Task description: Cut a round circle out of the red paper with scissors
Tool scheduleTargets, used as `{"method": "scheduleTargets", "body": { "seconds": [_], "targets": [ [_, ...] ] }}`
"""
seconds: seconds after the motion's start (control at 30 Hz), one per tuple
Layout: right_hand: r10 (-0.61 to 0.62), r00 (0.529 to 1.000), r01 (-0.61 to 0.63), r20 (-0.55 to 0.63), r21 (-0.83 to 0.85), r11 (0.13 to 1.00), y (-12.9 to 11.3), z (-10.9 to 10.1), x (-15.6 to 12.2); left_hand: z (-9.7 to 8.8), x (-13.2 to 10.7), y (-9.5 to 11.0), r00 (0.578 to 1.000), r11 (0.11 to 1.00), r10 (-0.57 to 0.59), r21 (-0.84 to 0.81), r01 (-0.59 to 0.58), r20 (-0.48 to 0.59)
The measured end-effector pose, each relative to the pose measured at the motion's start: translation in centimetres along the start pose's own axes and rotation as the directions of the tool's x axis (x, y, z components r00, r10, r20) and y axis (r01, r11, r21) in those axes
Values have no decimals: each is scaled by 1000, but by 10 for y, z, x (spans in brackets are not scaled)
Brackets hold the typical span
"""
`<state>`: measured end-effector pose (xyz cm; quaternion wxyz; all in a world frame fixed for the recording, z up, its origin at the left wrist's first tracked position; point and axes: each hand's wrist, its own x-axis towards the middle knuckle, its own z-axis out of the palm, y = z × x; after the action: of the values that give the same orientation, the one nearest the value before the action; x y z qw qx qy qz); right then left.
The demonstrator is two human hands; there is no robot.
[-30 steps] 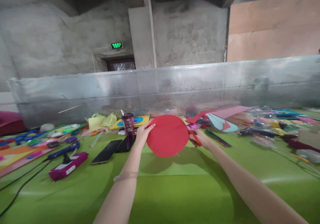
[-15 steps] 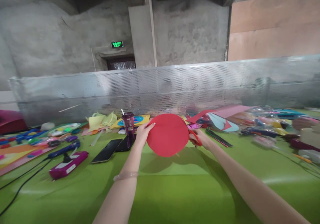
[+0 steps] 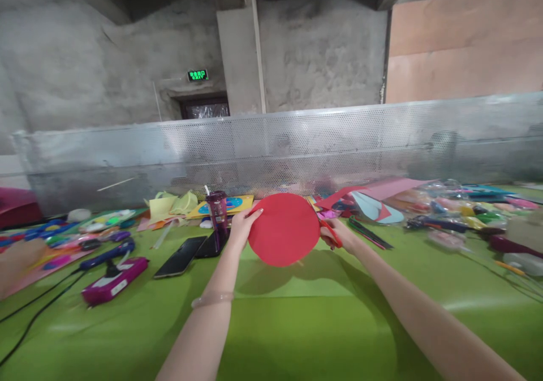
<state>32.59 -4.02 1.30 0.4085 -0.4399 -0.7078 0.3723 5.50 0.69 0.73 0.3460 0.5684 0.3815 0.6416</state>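
Observation:
A round red paper disc (image 3: 283,231) is held up above the green table, its face toward me. My left hand (image 3: 246,222) pinches its left edge, thumb on the near side. At the disc's right edge my right hand (image 3: 339,236) grips red-handled scissors (image 3: 333,234). The blades lie along the edge of the disc, and how far apart they are cannot be made out. Below the disc a light green sheet (image 3: 292,282) lies on the table, in its shadow.
Left stand a purple cup with a straw (image 3: 218,214), a black phone (image 3: 180,256) and a magenta power strip (image 3: 114,282) with cables. Paper scraps (image 3: 375,206) and dark thin sticks (image 3: 369,232) lie right. Bagged craft pieces (image 3: 462,214) fill the far right. A perforated metal panel (image 3: 297,143) stands behind.
My hands, the disc and the scissors look almost unchanged. A blurred tan shape, too smeared to name, has come in at the left edge over the coloured sheets.

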Motion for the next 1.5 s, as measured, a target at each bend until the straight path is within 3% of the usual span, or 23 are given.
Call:
{"method": "scheduleTargets", "body": {
  "seconds": [1.5],
  "targets": [
    [-28,999,30,24,-92,995,-3,-1,-4,-1,-2,6,1000,999,12,35,-12,1]
  ]
}}
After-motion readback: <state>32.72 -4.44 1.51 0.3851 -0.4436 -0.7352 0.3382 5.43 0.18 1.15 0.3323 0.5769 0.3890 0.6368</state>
